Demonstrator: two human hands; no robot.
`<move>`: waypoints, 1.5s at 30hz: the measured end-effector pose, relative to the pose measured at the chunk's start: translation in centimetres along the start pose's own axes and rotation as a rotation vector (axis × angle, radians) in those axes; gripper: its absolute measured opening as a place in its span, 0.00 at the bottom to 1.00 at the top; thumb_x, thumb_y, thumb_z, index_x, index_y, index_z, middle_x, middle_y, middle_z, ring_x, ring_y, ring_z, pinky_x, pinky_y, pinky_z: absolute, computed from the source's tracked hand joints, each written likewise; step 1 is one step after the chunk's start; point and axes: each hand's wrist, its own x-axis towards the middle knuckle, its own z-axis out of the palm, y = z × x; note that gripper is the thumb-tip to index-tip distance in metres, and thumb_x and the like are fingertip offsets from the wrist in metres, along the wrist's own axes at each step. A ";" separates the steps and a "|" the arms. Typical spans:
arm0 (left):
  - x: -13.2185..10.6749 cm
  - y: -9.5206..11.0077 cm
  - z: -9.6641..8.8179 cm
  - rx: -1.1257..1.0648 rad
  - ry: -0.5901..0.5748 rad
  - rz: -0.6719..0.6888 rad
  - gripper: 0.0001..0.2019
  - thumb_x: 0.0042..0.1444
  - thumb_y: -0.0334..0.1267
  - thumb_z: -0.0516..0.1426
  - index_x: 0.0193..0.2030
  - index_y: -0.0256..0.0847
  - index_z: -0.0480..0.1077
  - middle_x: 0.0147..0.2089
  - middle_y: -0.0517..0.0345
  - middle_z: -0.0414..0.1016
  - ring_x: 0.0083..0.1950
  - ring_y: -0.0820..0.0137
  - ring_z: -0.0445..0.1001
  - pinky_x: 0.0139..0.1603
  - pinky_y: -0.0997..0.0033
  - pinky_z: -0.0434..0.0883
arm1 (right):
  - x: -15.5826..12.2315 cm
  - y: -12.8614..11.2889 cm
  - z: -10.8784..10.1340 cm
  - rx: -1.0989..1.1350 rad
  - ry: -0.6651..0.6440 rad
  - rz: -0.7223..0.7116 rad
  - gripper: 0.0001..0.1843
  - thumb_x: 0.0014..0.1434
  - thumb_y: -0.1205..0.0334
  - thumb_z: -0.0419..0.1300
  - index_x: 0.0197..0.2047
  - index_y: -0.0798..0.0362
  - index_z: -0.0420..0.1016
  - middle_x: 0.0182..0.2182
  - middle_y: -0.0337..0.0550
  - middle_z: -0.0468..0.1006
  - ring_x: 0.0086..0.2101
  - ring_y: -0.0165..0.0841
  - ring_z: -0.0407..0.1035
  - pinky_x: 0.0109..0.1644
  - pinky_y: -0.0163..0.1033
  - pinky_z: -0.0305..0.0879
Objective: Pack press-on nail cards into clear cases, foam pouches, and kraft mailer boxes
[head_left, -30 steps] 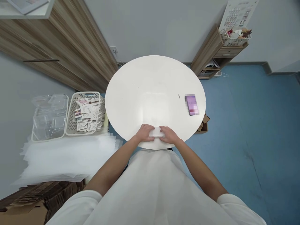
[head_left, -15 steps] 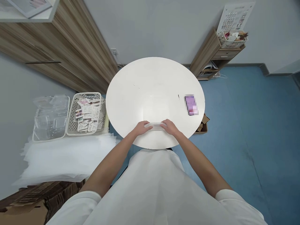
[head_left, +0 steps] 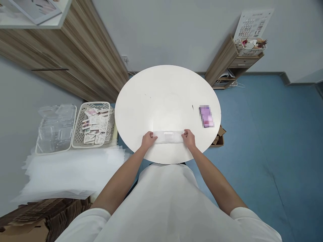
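Note:
A long strip of thin white wrapping foam (head_left: pixel 161 141) lies across the near part of the round white table (head_left: pixel 136 94). A paler oblong shape (head_left: pixel 168 135) shows at its middle, apparently something wrapped in the foam; I cannot make out what it is. My left hand (head_left: pixel 148 139) pinches the strip's left end, thumb pointing inward. At the opposite end, my right hand (head_left: pixel 188 138) has its fingers closed on the foam. A purple, blurred-out flat item (head_left: pixel 206 116) rests on the table's right side.
Left of the table stand a basket of printed cards (head_left: pixel 109 126) and a tray of clear plastic boxes (head_left: pixel 54 129). White foam sheets (head_left: pixel 73 171) are stacked nearer me, above flattened cardboard (head_left: pixel 27 228). A small wooden cabinet (head_left: pixel 222 64) and a cardboard box (head_left: pixel 219 141) are on the right.
My hands have moved apart, from near the middle to the ends of the foam. The bundle between them now shows as a longer, flatter strip.

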 end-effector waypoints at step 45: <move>0.3 1.8 -1.3 0.003 -0.085 0.104 0.19 0.47 0.40 0.56 0.47 0.41 0.64 0.43 0.55 0.70 0.43 0.67 0.69 0.41 0.70 0.67 | 1.4 -4.9 0.3 -0.089 -0.290 0.076 0.25 0.50 0.46 0.55 0.47 0.50 0.65 0.47 0.45 0.70 0.46 0.36 0.63 0.44 0.37 0.60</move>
